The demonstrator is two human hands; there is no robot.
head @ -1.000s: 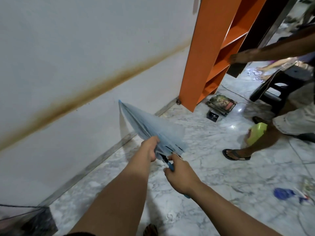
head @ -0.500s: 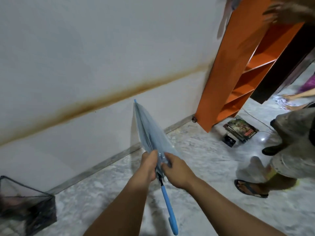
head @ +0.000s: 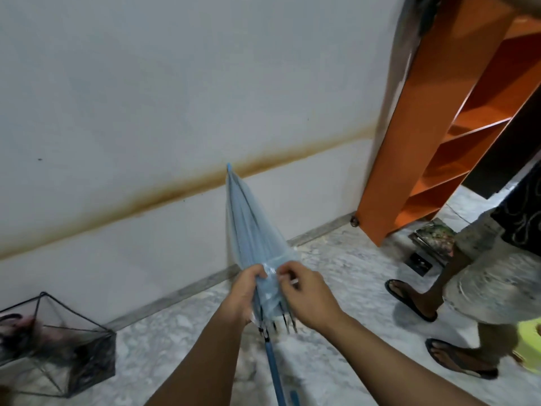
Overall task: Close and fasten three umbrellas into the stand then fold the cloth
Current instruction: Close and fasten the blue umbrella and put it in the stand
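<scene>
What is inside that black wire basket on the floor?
The basket holds dark and pinkish shapes, maybe handles. They are too blurred to name, and the mesh and picture edge hide the rest.

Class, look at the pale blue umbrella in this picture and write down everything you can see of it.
The umbrella is closed, its pale blue, see-through plastic-looking canopy gathered in folds round a blue shaft, with dark rib tips showing at the bottom edge. Its tip points up and away toward the stained white wall; its blue handle runs down out of the frame. The left hand grips the gathered canopy; the right hand pinches it near what looks like a fastening strap.
</scene>
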